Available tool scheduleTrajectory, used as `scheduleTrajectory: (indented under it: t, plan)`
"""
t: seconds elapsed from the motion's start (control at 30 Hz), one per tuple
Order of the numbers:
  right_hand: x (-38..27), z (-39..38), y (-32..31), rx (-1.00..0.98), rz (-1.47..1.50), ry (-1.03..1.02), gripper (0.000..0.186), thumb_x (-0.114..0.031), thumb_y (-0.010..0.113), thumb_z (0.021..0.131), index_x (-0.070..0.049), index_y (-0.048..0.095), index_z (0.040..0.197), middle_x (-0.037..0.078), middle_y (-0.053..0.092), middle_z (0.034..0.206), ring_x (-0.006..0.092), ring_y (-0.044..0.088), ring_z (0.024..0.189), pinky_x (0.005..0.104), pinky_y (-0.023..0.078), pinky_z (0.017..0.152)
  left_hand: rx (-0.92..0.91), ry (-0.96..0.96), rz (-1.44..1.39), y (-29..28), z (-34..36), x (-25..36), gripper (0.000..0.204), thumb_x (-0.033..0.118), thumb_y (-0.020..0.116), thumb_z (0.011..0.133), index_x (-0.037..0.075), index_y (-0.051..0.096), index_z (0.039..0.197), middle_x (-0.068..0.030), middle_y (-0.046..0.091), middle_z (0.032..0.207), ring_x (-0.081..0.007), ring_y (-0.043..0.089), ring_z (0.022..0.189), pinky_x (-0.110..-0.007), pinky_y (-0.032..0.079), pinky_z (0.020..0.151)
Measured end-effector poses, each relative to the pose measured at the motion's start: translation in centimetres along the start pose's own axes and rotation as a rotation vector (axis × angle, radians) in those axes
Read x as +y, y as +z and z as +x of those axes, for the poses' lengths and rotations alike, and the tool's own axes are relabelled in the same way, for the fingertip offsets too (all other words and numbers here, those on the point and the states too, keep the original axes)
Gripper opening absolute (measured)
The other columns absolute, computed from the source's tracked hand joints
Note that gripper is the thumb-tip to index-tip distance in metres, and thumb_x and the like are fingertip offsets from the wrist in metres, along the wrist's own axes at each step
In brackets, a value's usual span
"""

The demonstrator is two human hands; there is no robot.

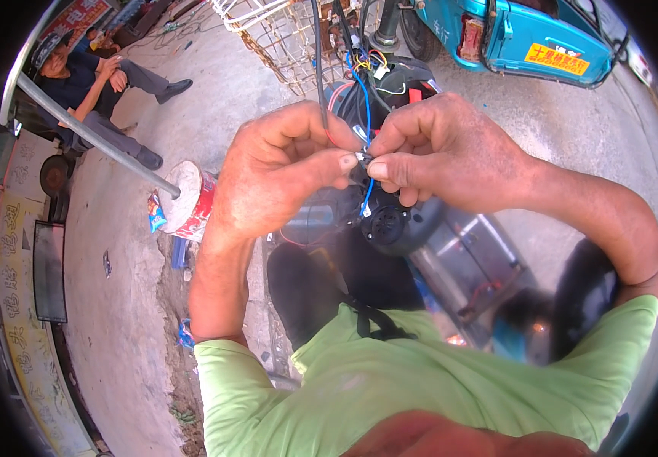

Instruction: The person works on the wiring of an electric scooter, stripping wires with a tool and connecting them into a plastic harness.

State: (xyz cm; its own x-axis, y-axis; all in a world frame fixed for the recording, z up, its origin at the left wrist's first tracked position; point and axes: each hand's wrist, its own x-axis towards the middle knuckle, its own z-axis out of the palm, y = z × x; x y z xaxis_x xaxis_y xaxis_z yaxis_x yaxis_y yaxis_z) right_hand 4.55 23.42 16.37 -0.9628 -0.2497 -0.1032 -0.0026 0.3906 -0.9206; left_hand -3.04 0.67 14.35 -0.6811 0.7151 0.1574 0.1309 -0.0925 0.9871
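Observation:
My left hand (pixel 268 175) and my right hand (pixel 451 156) meet at the centre, fingertips pinched on a small wire connector (pixel 361 156). A red wire runs by my left fingers, and a blue wire (pixel 367 107) passes down between both hands. Behind them is a bundle of coloured wires (pixel 363 65) over a dark housing. Below my fingers sits a round black grilled part (pixel 387 227), beside a grey panel (pixel 462 255) of the vehicle in front of me.
A wire basket (pixel 256 30) and teal cargo vehicle (pixel 508 34) stand ahead. At left are a seated person (pixel 70 87), a metal pole (pixel 100 133) in a red-and-white bucket (pixel 195 213) and a yellowed sign board (pixel 16 289). Concrete ground (pixel 115 305) surrounds them.

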Motion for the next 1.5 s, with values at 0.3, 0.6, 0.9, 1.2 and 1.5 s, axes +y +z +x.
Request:
scheduleTrajectory:
  t: [0.3, 0.6, 0.9, 1.2, 1.5]
  plan:
    - [0.1, 0.0, 0.2, 0.021, -0.009, 0.023, 0.024, -0.021, 0.07, 0.093, 0.003, 0.074, 0.093, 0.007, 0.073, 0.073, 0.0097, 0.071, 0.067, 0.0276, 0.057, 0.061, -0.05, -0.053, 0.111, 0.1, 0.4, 0.7, 0.011, -0.006, 0.072, 0.09, -0.004, 0.067, 0.1, -0.0065, 0.069, 0.095, -0.0127, 0.067, 0.077, -0.026, 0.055, 0.071]
    - [-0.1, 0.2, 0.0, 0.017, 0.033, 0.03, 0.024, -0.021, 0.069, 0.096, 0.003, 0.073, 0.097, 0.006, 0.072, 0.076, 0.0101, 0.071, 0.068, 0.0272, 0.056, 0.061, -0.042, -0.065, 0.027, -0.5, 0.8, -0.1, 0.014, -0.004, 0.072, 0.091, -0.005, 0.069, 0.104, -0.0085, 0.071, 0.096, -0.015, 0.069, 0.08, -0.028, 0.057, 0.073]
    - [0.1, 0.6, -0.3, -0.038, 0.111, 0.016, 0.024, -0.022, 0.069, 0.098, 0.002, 0.072, 0.1, 0.005, 0.072, 0.083, 0.0094, 0.07, 0.07, 0.0254, 0.056, 0.062, -0.025, 0.074, -0.045, -0.9, 1.2, -1.8, 0.015, 0.007, 0.074, 0.093, -0.003, 0.068, 0.102, -0.0081, 0.07, 0.092, -0.0162, 0.068, 0.081, -0.029, 0.054, 0.075]
    - [1.0, 0.5, -0.4, -0.091, 0.192, 0.085, 0.02, -0.019, 0.069, 0.099, 0.001, 0.07, 0.097, 0.005, 0.072, 0.084, 0.0105, 0.069, 0.068, 0.0237, 0.054, 0.059, -0.113, -0.011, -0.056, -0.4, 1.3, -2.7, 0.009, 0.006, 0.071, 0.096, -0.002, 0.068, 0.101, -0.0068, 0.069, 0.095, -0.0124, 0.065, 0.081, -0.027, 0.054, 0.073]
    - [0.6, 0.6, -0.8, -0.028, 0.208, 0.068, 0.02, -0.019, 0.067, 0.101, 0.001, 0.069, 0.099, 0.005, 0.072, 0.086, 0.01, 0.069, 0.07, 0.0237, 0.055, 0.061, 0.243, 0.296, 0.556, -0.3, -0.3, 3.9, 0.023, 0.004, 0.075, 0.091, -0.002, 0.068, 0.112, -0.0066, 0.071, 0.101, -0.0154, 0.068, 0.091, -0.031, 0.056, 0.083]
